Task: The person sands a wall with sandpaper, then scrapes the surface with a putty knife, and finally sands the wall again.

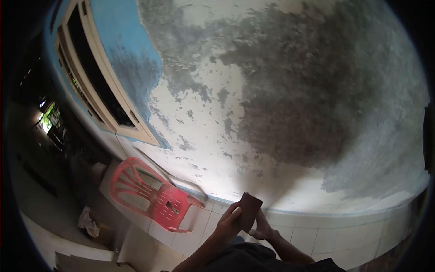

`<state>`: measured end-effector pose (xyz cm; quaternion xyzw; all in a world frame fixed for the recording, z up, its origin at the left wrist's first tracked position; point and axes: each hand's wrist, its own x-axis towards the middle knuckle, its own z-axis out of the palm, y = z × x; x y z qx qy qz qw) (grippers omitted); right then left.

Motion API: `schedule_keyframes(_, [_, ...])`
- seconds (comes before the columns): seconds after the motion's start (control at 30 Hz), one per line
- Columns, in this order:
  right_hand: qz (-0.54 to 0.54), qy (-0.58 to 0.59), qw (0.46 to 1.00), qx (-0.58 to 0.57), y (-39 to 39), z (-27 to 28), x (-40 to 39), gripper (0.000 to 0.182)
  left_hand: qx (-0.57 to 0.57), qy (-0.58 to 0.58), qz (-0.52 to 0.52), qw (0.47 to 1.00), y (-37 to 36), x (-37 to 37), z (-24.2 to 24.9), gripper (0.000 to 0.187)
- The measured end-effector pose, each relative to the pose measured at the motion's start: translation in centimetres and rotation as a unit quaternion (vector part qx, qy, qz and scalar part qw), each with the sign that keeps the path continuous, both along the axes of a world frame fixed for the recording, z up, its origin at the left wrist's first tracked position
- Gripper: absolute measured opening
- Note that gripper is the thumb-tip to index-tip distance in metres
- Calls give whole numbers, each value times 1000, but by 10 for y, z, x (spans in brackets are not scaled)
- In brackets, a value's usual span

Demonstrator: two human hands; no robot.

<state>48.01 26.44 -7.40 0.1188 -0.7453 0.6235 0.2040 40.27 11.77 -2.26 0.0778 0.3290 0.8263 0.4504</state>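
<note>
A dark brown, flat rectangular sheet of sandpaper (pixel 250 212) is held up in front of my body, at the bottom middle of the head view. My left hand (pixel 229 222) grips its left edge, with the thumb on the near side. At its lower right edge, my right hand (pixel 263 226) holds it too, with some fingers hidden behind. Beyond the sheet rises a wall (pixel 217 113) with patchy white paint and bare grey plaster.
To the left stands a red plastic chair (pixel 165 208) with a small dark object (pixel 172 207) on its seat. Pale floor tiles (pixel 303 238) run along the wall's foot. A cream-framed window (pixel 102 77) sits in blue paint, upper left. A crumpled pale item (pixel 88 222) lies lower left.
</note>
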Motion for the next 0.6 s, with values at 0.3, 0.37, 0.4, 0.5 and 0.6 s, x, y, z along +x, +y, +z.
schedule_keyframes(0.3, [-250, -60, 959, -115, -24, 50, 34, 51, -78, 194, -133, 969, 36, -4, -9, 43])
schedule_keyframes(0.37, [-377, -45, 925, 29, -20, 64, 26, 48, -116, 281, -159, 939, 42, -22, 6, 45])
schedule_keyframes(0.4, [-416, -46, 907, 57, -18, 67, 21, 49, -125, 301, -165, 931, 42, -34, 10, 44])
schedule_keyframes(0.5, [-489, -54, 869, 59, -14, 82, -5, 49, -144, 351, -154, 912, 39, -86, 10, 38])
schedule_keyframes(0.6, [-557, 19, 809, 189, -12, 95, -51, 48, -158, 438, -107, 878, 18, -151, 6, 32])
